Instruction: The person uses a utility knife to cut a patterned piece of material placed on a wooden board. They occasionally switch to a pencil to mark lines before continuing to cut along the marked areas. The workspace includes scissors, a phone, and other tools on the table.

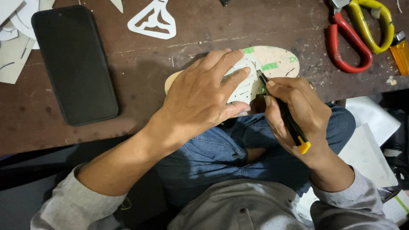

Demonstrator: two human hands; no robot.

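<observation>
I am sitting at a dark brown wooden table [140, 81] w/ my legs in blue jeans [221, 149] under its edge. My left hand [200, 100] is lying flat, fingers spread, and pressing a white paper pattern [240, 87] down on a tan insole-shaped board [277, 61], which is lying at the near edge of the table, approx. in the middle of the view. The board is having green marks on its far end. My right hand [296, 110] is closed around a thin black knife [283, 113] w/ a yellow end, and the tip is touching the right edge of the pattern, just beside my left fingertips. I cannot tell if the tip is cutting or only tracing. The two hands are near each other but not touching. On the left a black phone [74, 64] is lying face up, next to white paper scraps [15, 34]. A white cut-out piece [153, 21] is lying at the far side. At the top right, scissors [355, 32] w/ red and yellow handles are lying, and an orange lighter [401, 53] just beside them.
</observation>
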